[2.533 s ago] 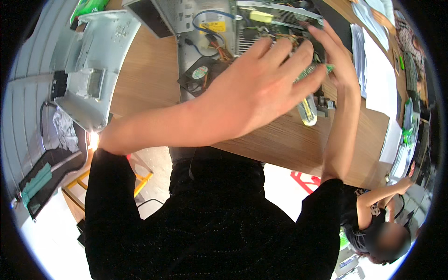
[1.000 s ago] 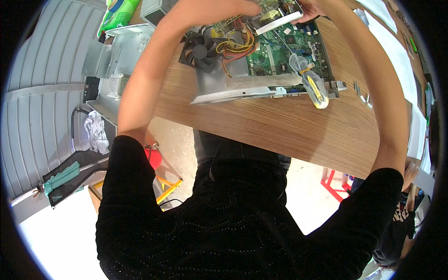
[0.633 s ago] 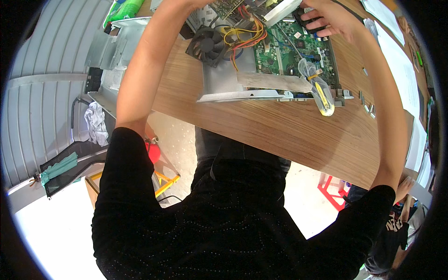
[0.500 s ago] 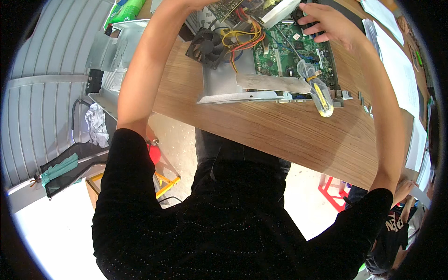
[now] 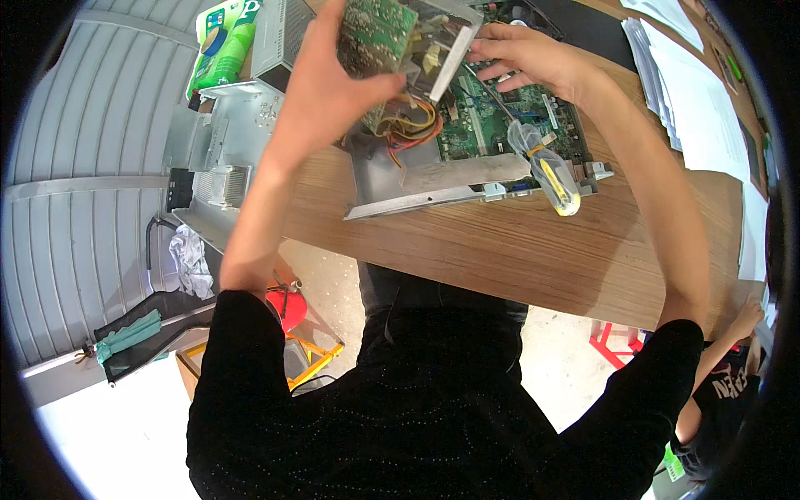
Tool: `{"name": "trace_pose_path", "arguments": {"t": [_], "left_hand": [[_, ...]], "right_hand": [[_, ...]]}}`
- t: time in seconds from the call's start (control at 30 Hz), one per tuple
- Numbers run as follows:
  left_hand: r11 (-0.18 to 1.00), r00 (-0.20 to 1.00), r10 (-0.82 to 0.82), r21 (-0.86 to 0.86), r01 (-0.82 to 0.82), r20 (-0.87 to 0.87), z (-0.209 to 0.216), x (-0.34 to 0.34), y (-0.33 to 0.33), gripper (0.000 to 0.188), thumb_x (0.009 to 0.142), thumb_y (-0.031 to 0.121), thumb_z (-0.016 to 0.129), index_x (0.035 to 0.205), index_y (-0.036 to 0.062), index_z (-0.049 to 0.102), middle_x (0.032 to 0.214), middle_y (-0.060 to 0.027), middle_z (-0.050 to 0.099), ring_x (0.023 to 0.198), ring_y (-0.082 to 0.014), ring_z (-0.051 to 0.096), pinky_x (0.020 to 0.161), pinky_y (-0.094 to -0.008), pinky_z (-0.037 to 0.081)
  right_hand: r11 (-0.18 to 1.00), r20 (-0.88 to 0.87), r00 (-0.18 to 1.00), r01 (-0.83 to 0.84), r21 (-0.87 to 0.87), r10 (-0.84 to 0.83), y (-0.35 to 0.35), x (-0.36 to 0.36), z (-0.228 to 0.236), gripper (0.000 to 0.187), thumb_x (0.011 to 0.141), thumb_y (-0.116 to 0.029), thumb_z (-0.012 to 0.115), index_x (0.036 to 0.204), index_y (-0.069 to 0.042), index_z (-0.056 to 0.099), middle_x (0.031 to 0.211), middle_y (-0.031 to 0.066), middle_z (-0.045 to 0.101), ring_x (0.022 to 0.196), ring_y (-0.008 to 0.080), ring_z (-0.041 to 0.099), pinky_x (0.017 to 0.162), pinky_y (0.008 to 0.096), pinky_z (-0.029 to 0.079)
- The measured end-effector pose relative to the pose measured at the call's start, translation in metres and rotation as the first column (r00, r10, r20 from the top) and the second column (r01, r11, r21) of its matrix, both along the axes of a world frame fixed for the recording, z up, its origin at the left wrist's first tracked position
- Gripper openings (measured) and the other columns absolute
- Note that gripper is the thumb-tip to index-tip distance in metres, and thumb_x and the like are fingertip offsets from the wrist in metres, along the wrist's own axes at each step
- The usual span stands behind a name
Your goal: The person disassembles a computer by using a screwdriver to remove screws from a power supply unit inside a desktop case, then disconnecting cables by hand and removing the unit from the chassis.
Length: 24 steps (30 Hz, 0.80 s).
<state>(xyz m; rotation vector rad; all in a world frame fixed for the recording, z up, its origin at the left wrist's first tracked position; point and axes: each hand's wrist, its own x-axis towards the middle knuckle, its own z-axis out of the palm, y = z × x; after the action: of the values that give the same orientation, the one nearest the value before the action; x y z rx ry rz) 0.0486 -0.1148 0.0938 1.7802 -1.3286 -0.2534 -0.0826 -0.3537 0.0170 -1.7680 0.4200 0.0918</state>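
My left hand [image 5: 321, 104] grips a green circuit board [image 5: 379, 33] by its near-left edge, thumb along the front, tilting it up. A clear plastic sheet and a pale metal strip [image 5: 451, 65] sit at the board's right side. Yellow, red and orange wires [image 5: 417, 129] hang below it. Close to the strip, my right hand [image 5: 533, 62] has its fingers apart; whether its fingertips touch the strip is unclear. Underneath, a green motherboard [image 5: 467, 125] lies in an open metal computer case [image 5: 417, 202]. Across it rests a screwdriver [image 5: 550, 175] with a clear and yellow handle.
To the left lie a metal case panel [image 5: 229, 133] and a perforated metal box [image 5: 279, 42], beside a green package [image 5: 225, 54]. Paper stacks [image 5: 708, 125] line the table's right side. Another person's arm [image 5: 725, 337] shows at the far right. A red stool [image 5: 287, 308] stands below.
My left hand has come down into view with the circuit board, now raised and tilted. My right hand has shifted left. The fan seen before is now hidden behind the left hand and board.
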Motion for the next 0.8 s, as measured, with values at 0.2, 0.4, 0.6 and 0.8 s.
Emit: {"name": "trace_pose_path", "arguments": {"t": [0.2,0.4,0.6,0.8], "left_hand": [[0.983,0.984,0.167,-0.083,-0.161,0.062,-0.031,-0.024,0.031,0.108,0.069,0.012,0.089,0.156,0.0030,0.026,0.131,-0.0171,0.048,0.123,-0.0292,0.050,0.101,-0.0437,0.045],[0.968,0.879,0.246,-0.157,-0.198,0.409,-0.065,-0.053,0.071,0.109,0.061,0.014,0.096,0.151,0.0034,0.034,0.125,-0.0193,0.053,0.112,-0.0351,0.057,0.090,-0.0419,0.050],[0.946,0.874,0.319,-0.180,-0.270,0.367,-0.058,-0.055,0.091,0.077,0.063,0.011,0.094,0.128,0.0031,0.052,0.115,-0.0170,0.061,0.103,-0.0330,0.063,0.089,-0.0390,0.052],[0.937,0.889,0.344,-0.170,-0.304,0.301,-0.059,-0.048,0.113,0.063,0.061,0.010,0.091,0.116,0.0032,0.060,0.113,-0.0162,0.062,0.102,-0.0360,0.063,0.084,-0.0401,0.053]], "right_hand": [[0.989,0.052,0.996,0.059,0.137,-0.067,0.029,-0.003,0.016,0.060,0.100,-0.033,0.057,0.152,-0.008,0.039,0.134,0.0089,0.061,0.115,0.0194,0.063,0.093,0.0344,0.053],[0.975,0.122,0.989,0.057,0.216,-0.084,0.052,-0.009,0.033,0.065,0.100,-0.020,0.052,0.158,-0.006,0.029,0.142,0.0098,0.055,0.118,0.0176,0.061,0.093,0.0340,0.054],[0.999,0.184,0.983,0.018,0.036,-0.024,0.071,-0.016,0.043,0.064,0.102,-0.024,0.049,0.160,-0.011,0.027,0.147,0.0077,0.051,0.125,0.0172,0.056,0.096,0.0344,0.053],[0.991,0.432,0.900,0.001,-0.131,0.056,0.087,-0.006,0.046,0.055,0.103,-0.021,0.052,0.154,-0.007,0.038,0.128,0.0112,0.061,0.108,0.0194,0.064,0.088,0.0326,0.052]]}}
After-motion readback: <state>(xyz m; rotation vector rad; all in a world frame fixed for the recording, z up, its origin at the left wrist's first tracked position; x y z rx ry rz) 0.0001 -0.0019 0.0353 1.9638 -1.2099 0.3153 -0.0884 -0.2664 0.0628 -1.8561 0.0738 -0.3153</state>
